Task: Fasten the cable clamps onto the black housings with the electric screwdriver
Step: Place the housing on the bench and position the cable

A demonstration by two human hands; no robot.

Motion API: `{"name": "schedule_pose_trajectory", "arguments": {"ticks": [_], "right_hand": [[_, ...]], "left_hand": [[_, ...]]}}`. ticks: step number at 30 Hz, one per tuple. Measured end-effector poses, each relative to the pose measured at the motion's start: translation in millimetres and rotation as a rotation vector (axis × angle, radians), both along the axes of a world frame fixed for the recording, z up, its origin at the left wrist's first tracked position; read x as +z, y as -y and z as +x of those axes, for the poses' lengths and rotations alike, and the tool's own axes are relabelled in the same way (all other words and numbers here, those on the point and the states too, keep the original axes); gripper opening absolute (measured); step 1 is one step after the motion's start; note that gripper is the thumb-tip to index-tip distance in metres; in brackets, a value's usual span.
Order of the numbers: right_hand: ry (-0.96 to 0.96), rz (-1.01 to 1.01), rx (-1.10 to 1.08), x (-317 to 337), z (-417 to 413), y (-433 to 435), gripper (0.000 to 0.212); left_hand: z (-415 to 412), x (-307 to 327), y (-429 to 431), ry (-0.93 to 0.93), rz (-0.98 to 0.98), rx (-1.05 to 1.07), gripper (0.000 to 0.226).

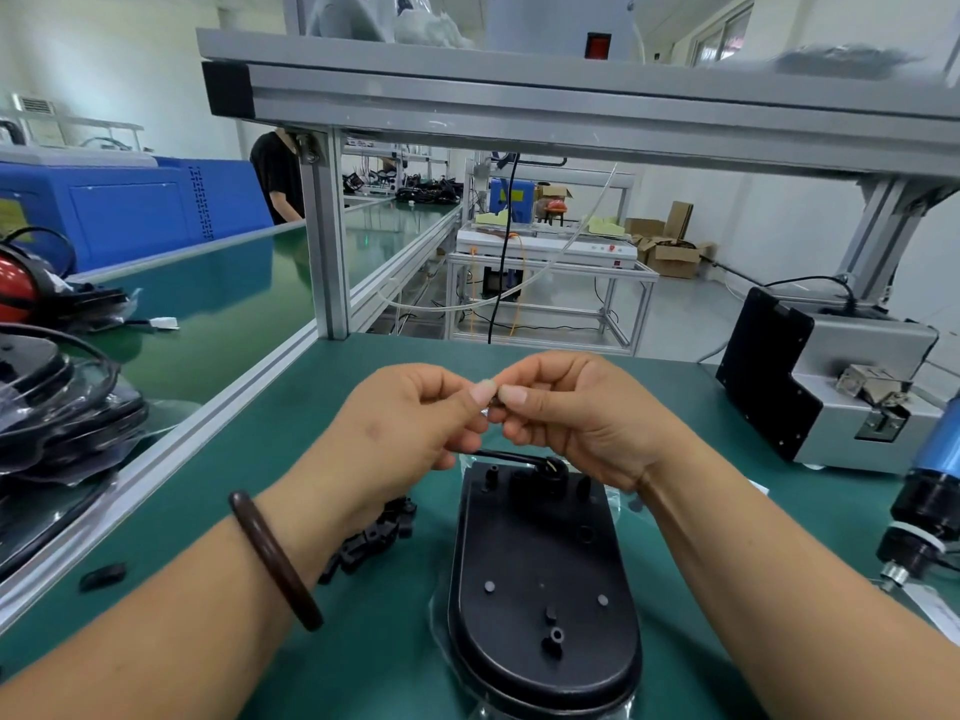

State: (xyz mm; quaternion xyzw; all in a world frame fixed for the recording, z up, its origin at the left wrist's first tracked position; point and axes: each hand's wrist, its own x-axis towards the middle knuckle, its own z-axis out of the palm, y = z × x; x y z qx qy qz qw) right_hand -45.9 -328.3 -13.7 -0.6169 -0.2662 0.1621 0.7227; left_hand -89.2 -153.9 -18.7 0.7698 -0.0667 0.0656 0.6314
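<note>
Hands: at centre frame, our left hand [415, 423] and right hand [576, 418] pinch one small dark part [496, 402] between their fingertips.
Housing: the black housing [543, 579] lies lower centre, its long axis running bottom-to-centre and its cable [511, 456] end pointing up-frame.
Look: a matte oval studded with short posts.

Bare forearms, smooth dark-brown round bangle [271, 556] at the wrist of the left hand [410, 428], short fingernails
</note>
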Motion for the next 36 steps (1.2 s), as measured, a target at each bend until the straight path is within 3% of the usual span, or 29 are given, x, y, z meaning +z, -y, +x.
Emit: {"name": "schedule_pose_trajectory", "arguments": {"ticks": [4, 7, 13, 15, 17, 19, 21, 36], "right_hand": [[-0.009, -0.04, -0.115, -1, 2, -3, 0.014], [-0.041, -0.058, -0.161, -2, 3, -4, 0.001], [0.006, -0.103, -0.243, -2, 5, -2, 0.008], [0.035, -0.182, -0.298, 1, 7, 3, 0.009], [0.032, -0.312, -0.326, 5, 8, 12, 0.013], [-0.016, -0.419, -0.303, 5, 9, 17, 0.014], [-0.063, -0.479, -0.276, 2, 10, 17, 0.012], [-0.15, -0.438, -0.195, -7, 19, 18, 0.016]], "left_hand": [[5, -6, 6, 0.034, -0.136, 0.054, 0.007], [8, -12, 14, 0.084, -0.132, 0.129, 0.007], [13, -20, 18, 0.134, -0.05, 0.144, 0.008], [14, -19, 11, 0.252, 0.212, 0.162, 0.009], [11, -17, 4, 0.355, 0.597, 0.136, 0.002], [9, -18, 1, 0.373, 0.916, 0.079, 0.022], [9, -19, 3, 0.363, 1.026, 0.05, 0.026], [7, -26, 4, 0.418, 0.855, 0.036, 0.015]]}}
